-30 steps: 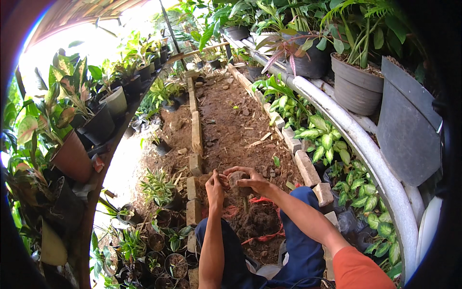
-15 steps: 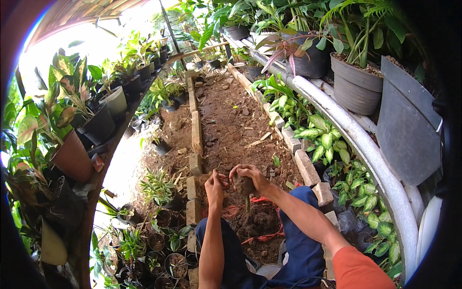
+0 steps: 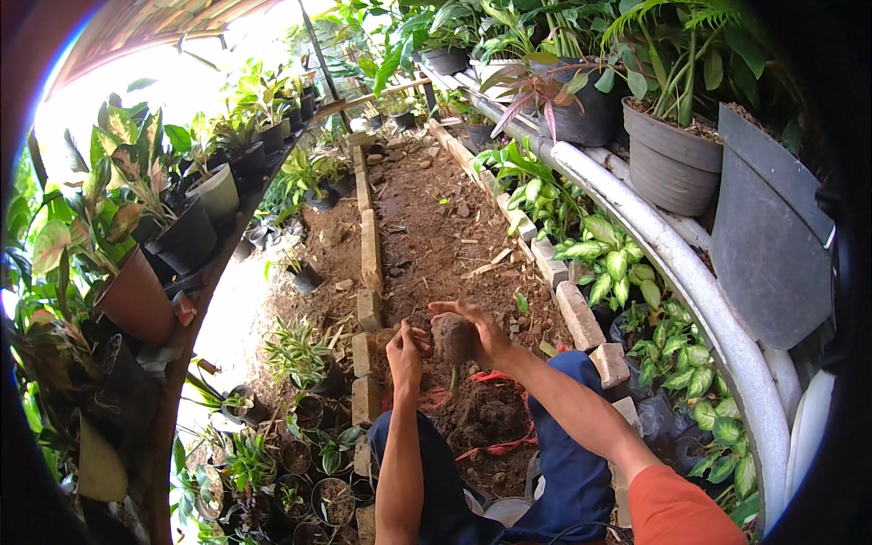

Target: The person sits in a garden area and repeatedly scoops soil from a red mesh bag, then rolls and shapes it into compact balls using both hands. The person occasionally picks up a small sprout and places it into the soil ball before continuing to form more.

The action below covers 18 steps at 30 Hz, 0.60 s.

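Note:
My right hand (image 3: 480,329) is cupped round the far and right side of a brown, rounded soil clump (image 3: 453,343), its fingers stretched over the top. A short green stem (image 3: 455,377) points down from the clump. Close by on the left, my left hand (image 3: 406,352) is raised with fingers curled and pinched together; whatever they hold, if anything, is hidden. Between my knees lies a heap of dark loose soil (image 3: 481,413) on a red plastic sheet (image 3: 498,449), directly below the stem.
A brick and wood border (image 3: 366,400) runs along the left of the soil path (image 3: 427,227), and bricks (image 3: 581,318) line its right. Several small potted plants (image 3: 332,500) crowd the lower left. A pale pipe (image 3: 672,245) curves past on the right, under large pots (image 3: 669,163).
The fingers of my right hand have straightened and loosened, showing more of the soil clump. The clump and its stem have shifted slightly left. My left hand stays nearly still.

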Available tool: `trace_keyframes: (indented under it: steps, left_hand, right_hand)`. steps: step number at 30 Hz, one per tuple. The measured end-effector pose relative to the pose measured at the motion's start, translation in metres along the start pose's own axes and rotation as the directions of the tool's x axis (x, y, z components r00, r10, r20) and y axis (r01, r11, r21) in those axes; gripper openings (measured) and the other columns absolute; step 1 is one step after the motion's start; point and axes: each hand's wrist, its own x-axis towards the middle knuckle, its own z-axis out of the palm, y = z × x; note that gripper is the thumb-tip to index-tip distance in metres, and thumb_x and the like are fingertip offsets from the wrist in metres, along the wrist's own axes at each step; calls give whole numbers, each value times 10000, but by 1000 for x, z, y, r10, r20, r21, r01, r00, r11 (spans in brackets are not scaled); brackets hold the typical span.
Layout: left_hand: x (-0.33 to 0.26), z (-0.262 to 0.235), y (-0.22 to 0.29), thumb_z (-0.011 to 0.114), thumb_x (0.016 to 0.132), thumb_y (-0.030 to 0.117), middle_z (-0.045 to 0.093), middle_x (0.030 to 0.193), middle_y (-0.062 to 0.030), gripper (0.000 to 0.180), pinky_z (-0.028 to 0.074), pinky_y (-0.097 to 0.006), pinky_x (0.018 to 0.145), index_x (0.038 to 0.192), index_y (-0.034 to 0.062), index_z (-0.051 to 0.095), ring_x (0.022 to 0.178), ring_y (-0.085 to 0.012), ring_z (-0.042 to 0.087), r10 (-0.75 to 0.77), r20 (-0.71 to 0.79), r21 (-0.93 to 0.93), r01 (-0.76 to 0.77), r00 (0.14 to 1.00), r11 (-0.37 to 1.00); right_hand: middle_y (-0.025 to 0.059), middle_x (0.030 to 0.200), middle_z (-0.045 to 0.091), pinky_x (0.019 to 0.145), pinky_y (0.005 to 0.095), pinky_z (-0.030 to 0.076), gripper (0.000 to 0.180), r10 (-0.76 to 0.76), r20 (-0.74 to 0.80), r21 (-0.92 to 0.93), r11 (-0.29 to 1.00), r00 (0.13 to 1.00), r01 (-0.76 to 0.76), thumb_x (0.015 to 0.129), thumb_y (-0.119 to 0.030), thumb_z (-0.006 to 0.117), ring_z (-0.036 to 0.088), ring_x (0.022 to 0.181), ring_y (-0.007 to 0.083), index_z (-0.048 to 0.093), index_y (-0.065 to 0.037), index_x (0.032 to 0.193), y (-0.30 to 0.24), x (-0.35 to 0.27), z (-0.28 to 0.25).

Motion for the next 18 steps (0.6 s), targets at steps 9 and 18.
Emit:
trace_keyframes:
  steps: [9,18]
  left_hand:
    - [0,1,3,429,999,419,558,572,-54,515,467,-282,490,789,-10,620,492,-135,543,-12,-3,46,12,1000,999]
    - [0,0,2,446,993,411,549,565,-53,516,429,-266,486,781,-24,626,503,-122,531,-16,-4,18,16,1000,1000]
  right_hand:
    - [49,961,623,666,285,536,426,-27,-178,5,1000,984,28,856,-369,687,629,828,137,569,-69,1136,14,4,-5]
    - [95,972,640,753,344,542,241,-99,-91,-107,990,991,89,918,-288,580,633,905,211,586,-59,992,11,8,-7]
